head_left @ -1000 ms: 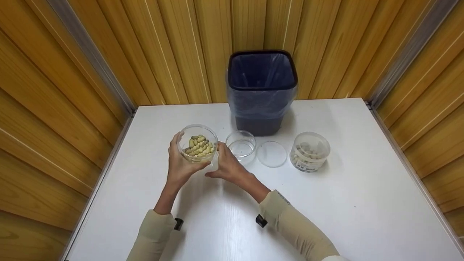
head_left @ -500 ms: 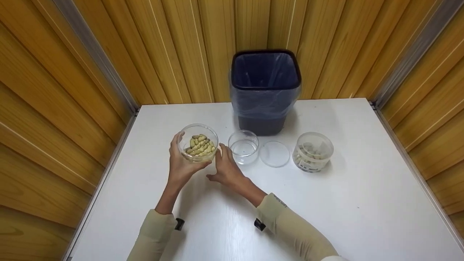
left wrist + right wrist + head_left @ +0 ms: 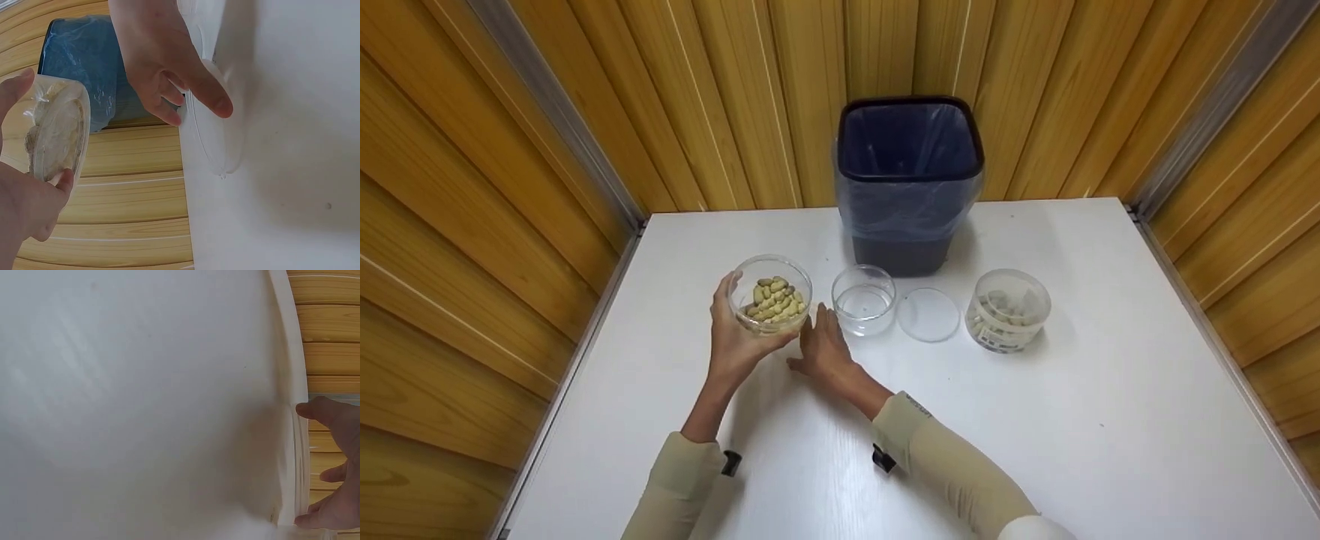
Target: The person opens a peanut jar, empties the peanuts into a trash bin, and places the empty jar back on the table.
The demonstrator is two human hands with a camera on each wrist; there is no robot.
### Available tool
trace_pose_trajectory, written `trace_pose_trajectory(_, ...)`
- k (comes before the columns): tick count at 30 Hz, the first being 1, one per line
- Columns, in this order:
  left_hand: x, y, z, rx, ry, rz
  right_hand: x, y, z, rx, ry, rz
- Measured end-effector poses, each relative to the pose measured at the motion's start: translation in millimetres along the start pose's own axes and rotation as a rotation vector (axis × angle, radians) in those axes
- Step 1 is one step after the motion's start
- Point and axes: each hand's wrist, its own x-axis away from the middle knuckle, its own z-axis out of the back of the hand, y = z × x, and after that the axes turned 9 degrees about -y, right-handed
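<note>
moved over the table [image 3: 997,442]: the right hand [image 3: 825,349] has come slightly lower and clear of the jar [image 3: 771,295], where its fingertips overlapped the rim a second ago
left hand [image 3: 731,345]: grasping the jar, thumb in front, fingers round the far side
jar: in the left hand, raised above the table, nuts [image 3: 772,301] inside
right hand: grasping a clear disc [image 3: 214,135], thumb and fingers at its rim
disc: low at the table, below the jar
cup [image 3: 864,319]: clear, just right of the right hand
bin [image 3: 901,255]: behind the cup, bag-lined
lid [image 3: 928,315]: flat, beside the cup
tub [image 3: 1009,330]: rightmost, pale pieces inside
</note>
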Motion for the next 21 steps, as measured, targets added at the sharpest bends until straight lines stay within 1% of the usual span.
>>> trace_pose_trajectory(2, 0.6, -1.0, -0.6, 0.0, 0.0, 0.004, -4.3, -1, -1, -0.026, -0.004, -0.026)
trace_pose_trajectory(4, 1.2, -1.1, -1.0, 0.004, -0.005, 0.008, -9.9, -2, -2, -0.034, 0.011, -0.047)
trace_pose_trajectory(8, 0.6, -0.9, -1.5, 0.002, -0.005, 0.008, -24.3, -5, -3, -0.063, 0.074, -0.097)
trace_pose_trajectory(10, 0.5, -0.1, -1.3, -0.007, -0.002, 0.006, -30.6, -8, -4, -0.083, 0.106, -0.135)
trace_pose_trajectory(12, 0.3, 0.3, -0.7, -0.013, 0.001, 0.006, -36.0, -10, -4, -0.032, 0.126, -0.171)
trace_pose_trajectory(16, 1.4, 1.3, 1.2, -0.017, -0.001, 0.017, -43.2, -17, -4, 0.076, 0.11, -0.247)
trace_pose_trajectory(17, 1.7, 1.2, 1.6, -0.016, -0.001, 0.018, -44.2, -18, -4, 0.085, 0.104, -0.261)
trace_pose_trajectory(18, 1.6, 1.7, 2.5, -0.017, -0.001, 0.017, -45.9, -19, -3, 0.08, 0.096, -0.271)
trace_pose_trajectory(21, 1.5, 1.7, 4.3, -0.018, 0.003, 0.008, -49.6, -19, 0, 0.0, 0.083, -0.302)
